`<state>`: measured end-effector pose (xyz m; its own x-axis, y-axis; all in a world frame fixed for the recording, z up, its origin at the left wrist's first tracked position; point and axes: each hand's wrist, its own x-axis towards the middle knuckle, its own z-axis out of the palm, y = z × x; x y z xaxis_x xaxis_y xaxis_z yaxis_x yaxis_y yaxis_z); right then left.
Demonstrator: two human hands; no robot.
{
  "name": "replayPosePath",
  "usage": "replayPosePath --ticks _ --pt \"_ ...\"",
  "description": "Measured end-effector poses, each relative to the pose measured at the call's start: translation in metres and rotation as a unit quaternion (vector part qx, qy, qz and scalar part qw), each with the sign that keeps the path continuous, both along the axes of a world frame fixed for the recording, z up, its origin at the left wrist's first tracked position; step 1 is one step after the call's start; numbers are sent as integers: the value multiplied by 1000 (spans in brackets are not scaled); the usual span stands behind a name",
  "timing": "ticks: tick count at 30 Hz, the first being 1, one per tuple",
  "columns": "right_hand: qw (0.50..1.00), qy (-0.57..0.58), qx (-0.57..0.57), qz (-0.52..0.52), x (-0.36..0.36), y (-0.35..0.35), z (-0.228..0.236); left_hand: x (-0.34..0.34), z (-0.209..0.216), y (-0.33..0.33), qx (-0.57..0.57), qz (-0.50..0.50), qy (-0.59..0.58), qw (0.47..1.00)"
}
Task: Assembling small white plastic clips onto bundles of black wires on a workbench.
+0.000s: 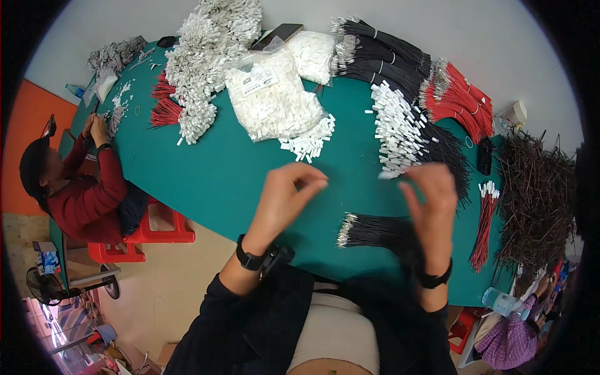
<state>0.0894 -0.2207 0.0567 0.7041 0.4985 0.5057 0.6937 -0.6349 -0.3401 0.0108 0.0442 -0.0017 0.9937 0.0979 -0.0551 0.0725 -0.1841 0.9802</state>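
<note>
Raised above the near edge of the green table (219,181), the left hand (284,200) is seen with thumb and fingertips pinched together; whether anything small is held between them cannot be told. The right hand (431,200) is blurred, its fingers loosely curled and partly spread, and no held thing can be made out in it. A dark band is worn on each wrist.

Just below and between the hands, near the table's near edge, a bundle of black wires (375,231) with bare metal ends is laid flat, its right end hidden under the right hand. Just beyond the right hand, a heap of black wires fitted with white connectors (400,128) is spread toward the far edge. Toward the right edge, a slim bunch of red wires with white ends (484,219) is laid, and beside it a large tangle of dark brown wires (537,187). At the far right corner, bundles of red wires (459,97) are stacked beside bundles of black wires (381,56).

Near the middle of the far edge, a clear bag of white connectors (272,97) is set, with loose white connectors (309,140) spilled at its near side. At the left edge, another person in a red top (87,194) is seated.
</note>
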Motion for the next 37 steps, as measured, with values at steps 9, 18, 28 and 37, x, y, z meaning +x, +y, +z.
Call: replayPosePath --ticks 9,18,28,37 --pt "966 219 -65 121 -21 7 -34 31 -37 36 374 98 -75 919" --pt "961 225 -94 134 -33 12 -59 36 -38 36 390 59 -64 917" --pt "951 286 -6 116 -31 1 -53 14 -7 9 -169 27 6 985" --pt "875 462 128 68 -34 -2 -32 4 -4 -20 -289 -11 47 956"
